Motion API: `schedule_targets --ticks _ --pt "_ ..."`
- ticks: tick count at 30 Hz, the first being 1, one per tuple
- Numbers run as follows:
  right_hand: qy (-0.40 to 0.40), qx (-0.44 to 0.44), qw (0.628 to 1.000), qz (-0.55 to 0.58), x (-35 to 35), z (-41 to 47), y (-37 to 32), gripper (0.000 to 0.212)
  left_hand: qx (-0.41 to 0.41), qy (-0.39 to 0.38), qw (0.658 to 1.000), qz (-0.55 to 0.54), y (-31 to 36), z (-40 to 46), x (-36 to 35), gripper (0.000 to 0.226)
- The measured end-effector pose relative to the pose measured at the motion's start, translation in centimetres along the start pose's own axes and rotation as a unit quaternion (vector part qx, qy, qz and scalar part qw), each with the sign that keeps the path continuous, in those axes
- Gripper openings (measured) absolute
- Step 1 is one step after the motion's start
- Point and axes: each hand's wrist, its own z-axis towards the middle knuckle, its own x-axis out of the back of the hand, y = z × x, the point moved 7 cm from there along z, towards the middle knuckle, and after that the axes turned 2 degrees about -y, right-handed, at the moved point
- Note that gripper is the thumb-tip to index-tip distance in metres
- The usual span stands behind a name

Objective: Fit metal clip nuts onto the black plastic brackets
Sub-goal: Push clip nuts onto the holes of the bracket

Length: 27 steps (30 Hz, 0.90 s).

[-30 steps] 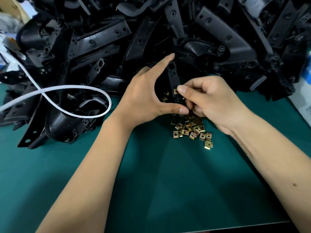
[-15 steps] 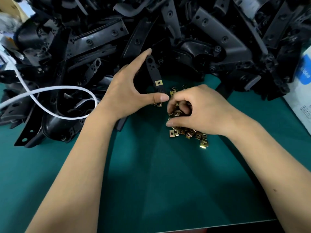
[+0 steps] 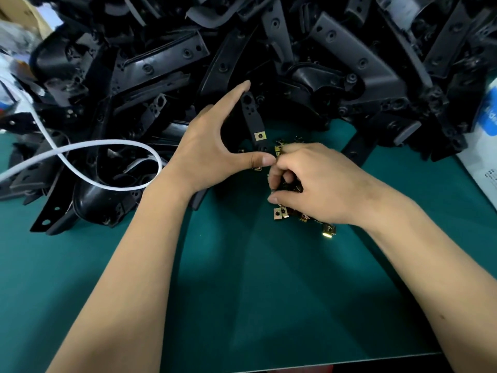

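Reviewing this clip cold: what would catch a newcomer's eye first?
The huge heap of black plastic brackets filling the far half of the green mat. Next, the left hand holding one bracket upright by its ends, a brass clip nut already on it. Just right of it, the right hand curls into the loose clip nuts.

Your left hand (image 3: 215, 152) and right hand (image 3: 317, 184) were both bare, with no gloves, rings or watch on what showed. Your forearms were uncovered all the way to the frame's lower edge, with no sleeve in view. Your nails were short and plain, and a small dark mark sat on your right forearm.
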Motion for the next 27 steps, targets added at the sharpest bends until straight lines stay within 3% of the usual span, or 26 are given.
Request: schedule_targets --ticks 5,8,10,13,21,24,27 --pt "0.002 0.016 1.0 0.018 -0.1 -0.1 0.0 0.016 -0.009 0.008 1.0 -0.018 -0.1 0.1 0.4 0.111" --pt "0.071 0.006 0.985 0.156 0.9 0.1 0.8 0.013 -0.04 0.004 0.998 -0.045 0.5 0.1 0.5 0.109" --pt "0.124 -0.023 0.952 0.279 1.7 0.1 2.1 0.01 -0.055 -0.012 0.996 -0.063 0.9 0.1 0.2 0.11" --pt "0.177 -0.075 0.855 0.482 2.2 -0.3 4.1 0.007 -0.083 -0.05 0.992 -0.08 1.9 0.0 -0.7 0.112" --pt "0.185 -0.171 0.703 0.665 0.9 -0.5 5.8 0.013 -0.102 -0.105 0.988 -0.057 3.4 -0.4 -2.9 0.117" --pt "0.187 -0.175 0.669 0.697 0.5 -0.4 5.8 0.007 -0.112 -0.097 0.988 -0.047 3.6 -0.4 -2.9 0.118" --pt "0.193 -0.181 0.674 0.69 0.3 -0.4 5.9 0.006 -0.105 -0.089 0.99 -0.028 3.4 -0.3 -2.9 0.119"
